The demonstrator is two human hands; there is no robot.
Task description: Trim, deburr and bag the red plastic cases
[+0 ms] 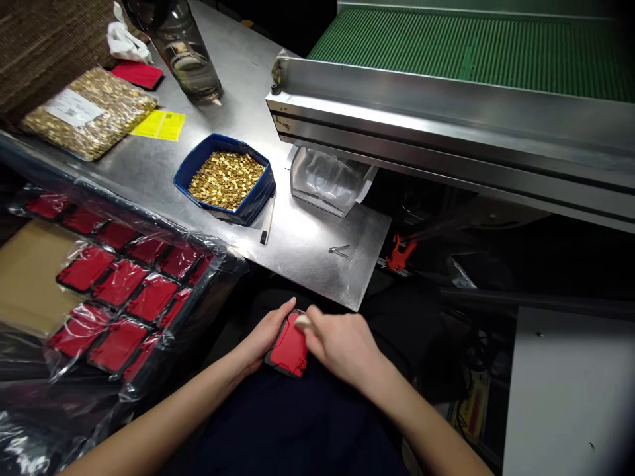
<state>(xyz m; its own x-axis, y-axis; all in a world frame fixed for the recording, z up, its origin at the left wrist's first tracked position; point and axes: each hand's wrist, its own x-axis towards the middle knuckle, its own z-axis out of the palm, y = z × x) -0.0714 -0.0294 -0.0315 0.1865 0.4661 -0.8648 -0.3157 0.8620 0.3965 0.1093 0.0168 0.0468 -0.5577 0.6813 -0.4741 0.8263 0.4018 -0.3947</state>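
A red part with a black edge [288, 344] is held over my lap, below the front edge of the metal table. My left hand [264, 336] grips it along its left side, with the thumb at the top edge. On the right, my right hand [341, 340] is closed on a small whitish piece [302, 322], which touches the upper face of the red part. What the whitish piece is cannot be made out. The blue tray [181, 173] of small gold-coloured pieces stands on the table beyond my hands.
A bin [218, 291] with bagged red parts [118, 281] stands at left. On the metal table [317, 264] are small pliers [339, 250], a marker-like tool [268, 221], a bottle [191, 63] and a bag of gold pieces [109, 99]. A green conveyor [446, 46] crosses the upper right.
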